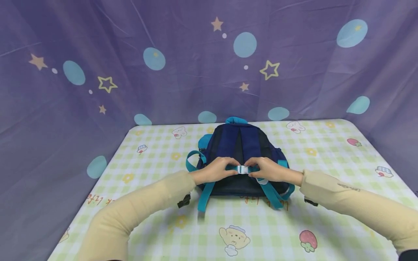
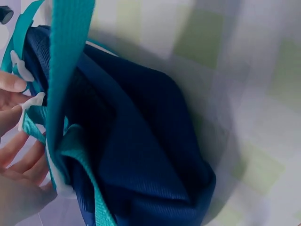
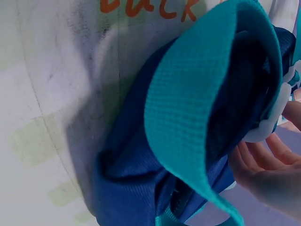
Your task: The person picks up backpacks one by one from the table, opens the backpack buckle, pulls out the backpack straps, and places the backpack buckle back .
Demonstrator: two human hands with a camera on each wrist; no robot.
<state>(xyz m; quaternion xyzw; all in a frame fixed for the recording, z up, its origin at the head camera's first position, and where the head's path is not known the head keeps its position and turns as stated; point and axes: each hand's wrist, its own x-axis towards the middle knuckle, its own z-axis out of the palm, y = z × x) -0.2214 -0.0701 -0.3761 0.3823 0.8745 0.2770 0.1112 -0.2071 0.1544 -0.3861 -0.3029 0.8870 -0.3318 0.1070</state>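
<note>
A navy backpack (image 1: 225,143) with teal straps lies on the table, its strap side up. Across its lower part, a white buckle (image 1: 242,169) on teal webbing sits between both hands, its halves meeting. My left hand (image 1: 216,169) pinches the buckle's left side between thumb and fingers. From the other side, my right hand (image 1: 270,169) pinches the right end. In the left wrist view, a broad teal strap (image 2: 70,61) crosses in front of the navy fabric. A looped teal strap (image 3: 188,103) fills the middle of the right wrist view, beside a white strap adjuster (image 3: 265,127).
The table (image 1: 156,224) wears a green-checked cloth printed with cartoons. Loose teal strap ends (image 1: 205,197) hang toward the near side, and a strap loop (image 1: 191,159) sticks out left. A purple curtain (image 1: 196,87) with stars stands behind the table.
</note>
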